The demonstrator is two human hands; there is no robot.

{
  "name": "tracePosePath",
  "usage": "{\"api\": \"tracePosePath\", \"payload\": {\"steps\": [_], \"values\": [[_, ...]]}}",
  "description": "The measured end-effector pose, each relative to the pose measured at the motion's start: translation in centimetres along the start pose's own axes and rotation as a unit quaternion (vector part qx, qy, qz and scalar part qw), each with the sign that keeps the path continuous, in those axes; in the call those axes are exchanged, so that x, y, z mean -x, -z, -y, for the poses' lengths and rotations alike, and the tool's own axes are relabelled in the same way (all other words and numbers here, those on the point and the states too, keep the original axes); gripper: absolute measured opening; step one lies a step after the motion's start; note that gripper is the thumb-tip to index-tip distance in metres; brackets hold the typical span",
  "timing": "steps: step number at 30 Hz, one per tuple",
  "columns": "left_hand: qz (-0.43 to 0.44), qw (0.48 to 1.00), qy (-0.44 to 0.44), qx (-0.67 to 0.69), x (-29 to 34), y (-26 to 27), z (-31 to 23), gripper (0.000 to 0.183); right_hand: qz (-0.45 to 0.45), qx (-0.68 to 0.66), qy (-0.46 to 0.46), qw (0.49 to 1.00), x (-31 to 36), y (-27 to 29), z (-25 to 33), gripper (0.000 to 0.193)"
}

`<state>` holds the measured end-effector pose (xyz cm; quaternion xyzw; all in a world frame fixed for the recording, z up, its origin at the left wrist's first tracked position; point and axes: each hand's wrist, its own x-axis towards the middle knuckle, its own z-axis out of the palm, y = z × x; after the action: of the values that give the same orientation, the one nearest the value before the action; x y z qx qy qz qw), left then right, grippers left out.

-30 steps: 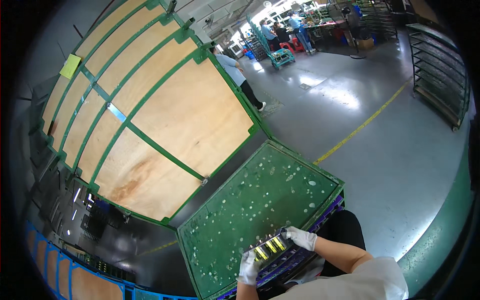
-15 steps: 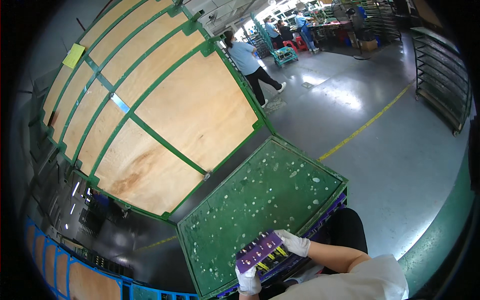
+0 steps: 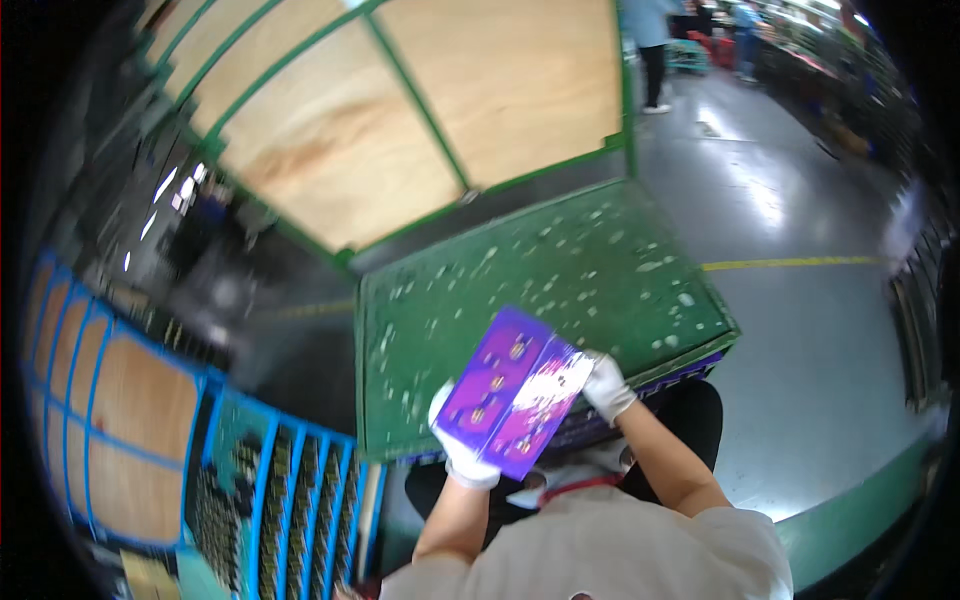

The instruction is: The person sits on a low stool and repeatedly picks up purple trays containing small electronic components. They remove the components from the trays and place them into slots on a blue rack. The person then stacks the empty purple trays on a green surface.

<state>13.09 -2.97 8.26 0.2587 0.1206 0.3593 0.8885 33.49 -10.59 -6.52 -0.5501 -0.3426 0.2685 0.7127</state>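
Note:
Between my gloved hands is a purple circuit board [image 3: 495, 380], held tilted over the near edge of a green tabletop [image 3: 530, 275]. A line divides it lengthwise, small round gold-coloured spots dot its face, and strong glare whitens its right half. My left hand [image 3: 462, 445], in a white glove, grips the left and lower edge, its fingers partly behind the board. At the right edge my right hand [image 3: 606, 388], also gloved in white, is closed on the board. The board's underside is hidden.
Beyond the tabletop stands a green-framed rack with wooden panels [image 3: 520, 80]. Blue-framed racks [image 3: 265, 490] holding rows of boards are at lower left. Purple pieces [image 3: 685, 376] show beneath the table's near edge. A person [image 3: 652, 50] stands at the far right; a dark rack [image 3: 915, 330] is farther right.
My view has swung round and both arms now show. The purple board has turned its broad face up, with the yellow and black parts seen before now hidden. Both hands still hold it.

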Motion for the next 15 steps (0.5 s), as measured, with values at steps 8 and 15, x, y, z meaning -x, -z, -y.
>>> {"api": "tracePosePath", "payload": {"steps": [8,15], "values": [[0.049,0.973,-0.175,-0.143,2.7,1.1,-1.8,0.037,-0.005,0.154,0.016,0.988,0.1,0.4,-2.4,0.034],[0.006,0.987,-0.133,0.091,3.6,3.2,-4.2,0.047,0.031,0.138,-0.060,0.988,-0.2,0.8,0.0,0.031]]}}
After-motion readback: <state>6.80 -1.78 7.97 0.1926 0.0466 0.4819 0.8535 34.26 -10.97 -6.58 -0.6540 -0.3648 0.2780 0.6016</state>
